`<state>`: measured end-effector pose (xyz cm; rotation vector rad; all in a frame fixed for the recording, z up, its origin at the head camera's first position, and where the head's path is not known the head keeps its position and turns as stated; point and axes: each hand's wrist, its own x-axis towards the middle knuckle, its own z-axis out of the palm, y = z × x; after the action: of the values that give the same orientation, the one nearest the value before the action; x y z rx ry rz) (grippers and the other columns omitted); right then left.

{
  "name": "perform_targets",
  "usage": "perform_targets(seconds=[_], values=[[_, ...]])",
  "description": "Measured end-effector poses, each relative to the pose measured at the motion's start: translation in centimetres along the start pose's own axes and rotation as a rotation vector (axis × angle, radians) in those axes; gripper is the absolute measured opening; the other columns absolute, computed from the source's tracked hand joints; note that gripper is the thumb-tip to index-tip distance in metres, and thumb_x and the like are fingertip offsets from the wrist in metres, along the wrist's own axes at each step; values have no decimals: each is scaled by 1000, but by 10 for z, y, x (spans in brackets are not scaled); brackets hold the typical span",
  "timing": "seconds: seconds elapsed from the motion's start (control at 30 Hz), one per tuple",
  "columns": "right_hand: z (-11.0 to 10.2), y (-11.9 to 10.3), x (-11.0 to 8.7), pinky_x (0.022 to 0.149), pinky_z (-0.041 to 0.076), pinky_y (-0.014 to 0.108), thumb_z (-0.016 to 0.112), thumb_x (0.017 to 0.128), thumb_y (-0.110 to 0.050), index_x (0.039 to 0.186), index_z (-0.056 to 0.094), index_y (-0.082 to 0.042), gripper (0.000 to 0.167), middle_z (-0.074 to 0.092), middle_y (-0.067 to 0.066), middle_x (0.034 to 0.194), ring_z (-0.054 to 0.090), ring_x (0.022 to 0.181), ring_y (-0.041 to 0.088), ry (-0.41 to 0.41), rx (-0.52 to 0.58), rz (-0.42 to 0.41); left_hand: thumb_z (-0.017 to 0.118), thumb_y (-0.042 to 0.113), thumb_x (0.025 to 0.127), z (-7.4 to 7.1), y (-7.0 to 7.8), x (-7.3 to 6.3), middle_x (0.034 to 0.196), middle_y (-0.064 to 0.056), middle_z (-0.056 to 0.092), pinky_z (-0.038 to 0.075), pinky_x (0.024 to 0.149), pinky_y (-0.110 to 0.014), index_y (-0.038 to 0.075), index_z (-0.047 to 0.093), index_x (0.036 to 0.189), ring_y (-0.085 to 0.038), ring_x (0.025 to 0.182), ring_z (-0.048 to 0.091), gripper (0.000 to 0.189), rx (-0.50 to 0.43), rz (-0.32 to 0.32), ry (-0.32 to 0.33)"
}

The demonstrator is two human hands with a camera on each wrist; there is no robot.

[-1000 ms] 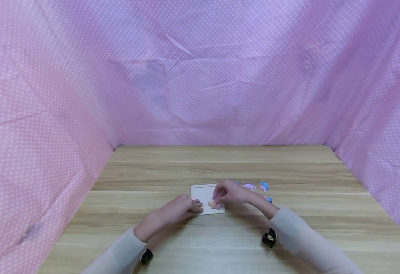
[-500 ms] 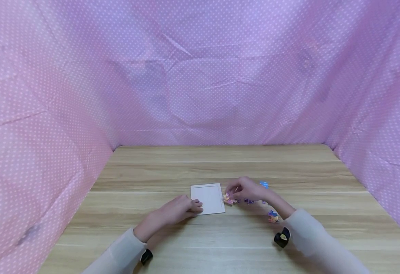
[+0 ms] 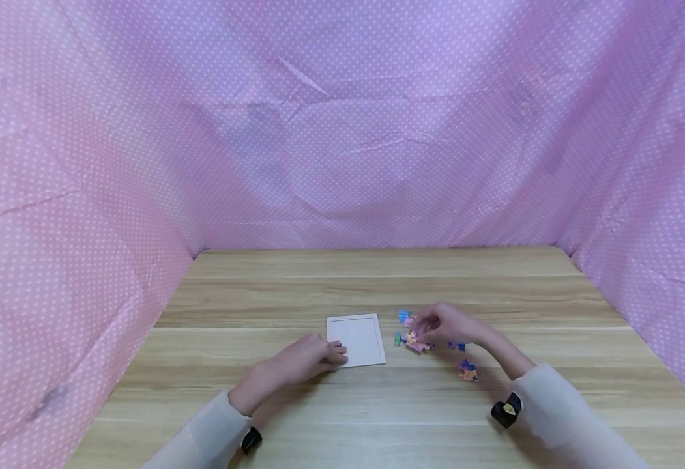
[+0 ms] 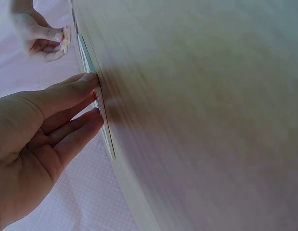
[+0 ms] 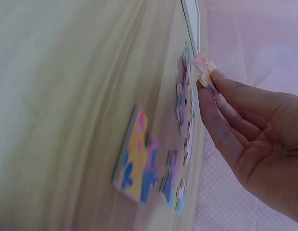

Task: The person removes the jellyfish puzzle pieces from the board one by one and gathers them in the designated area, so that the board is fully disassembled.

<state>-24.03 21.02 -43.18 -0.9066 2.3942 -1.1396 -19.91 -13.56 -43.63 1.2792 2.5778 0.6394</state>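
Observation:
In the head view my left hand (image 3: 313, 356) rests on the lower left corner of a white square puzzle tray (image 3: 355, 339). The left wrist view shows its thumb and fingers (image 4: 80, 134) extended, tips along the tray's edge (image 4: 109, 142). My right hand (image 3: 444, 324) pinches a pink and yellow jigsaw piece (image 5: 204, 70) between thumb and fingers, right of the tray. It is above the table in the right wrist view. Under and around that hand lie loose jigsaw pieces; the hand hides part of them in the head view.
An orange and blue jigsaw piece (image 3: 468, 371) lies nearest on the right. A blue piece (image 3: 404, 316) and a green one (image 3: 397, 339) sit just right of the tray. Pink dotted cloth (image 3: 342, 163) hangs around the wooden table (image 3: 260, 286).
My right hand has carried the pinched jigsaw piece from over the tray rightward to the loose pieces, uncovering the tray's right side. The left hand has stayed at its corner.

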Motion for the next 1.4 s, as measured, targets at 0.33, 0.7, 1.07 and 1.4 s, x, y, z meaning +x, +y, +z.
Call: perform_targets(seconds=[0.33,0.7,1.07,1.4], values=[[-2,-1,-21,68,58,27,72,87,6,102,72,7,15,71,12,86,66,77,20,-76,45,-53,69,6,94,4,-1,-2,122,-10,67,47,103,-30,4,74,117,-20,121,61,24,15,-4,3],[5,-1,-32,65,56,23,73,86,7,96,73,4,10,70,7,85,64,75,12,-83,38,50,68,6,94,4,-1,-2,122,-9,67,46,104,-29,4,73,118,-18,122,60,25,9,-5,-3],[10,-2,-32,64,57,24,77,83,5,92,76,2,10,72,8,85,65,74,11,-21,-21,13,67,4,95,3,2,-2,122,-11,68,47,103,-32,2,74,118,-21,121,61,24,63,38,2],[11,-1,-34,67,57,24,76,84,6,91,74,-1,10,71,4,85,66,76,14,-6,-17,51,58,2,101,0,5,-5,128,-11,66,44,107,-33,5,72,122,-21,125,59,26,97,43,-32]])
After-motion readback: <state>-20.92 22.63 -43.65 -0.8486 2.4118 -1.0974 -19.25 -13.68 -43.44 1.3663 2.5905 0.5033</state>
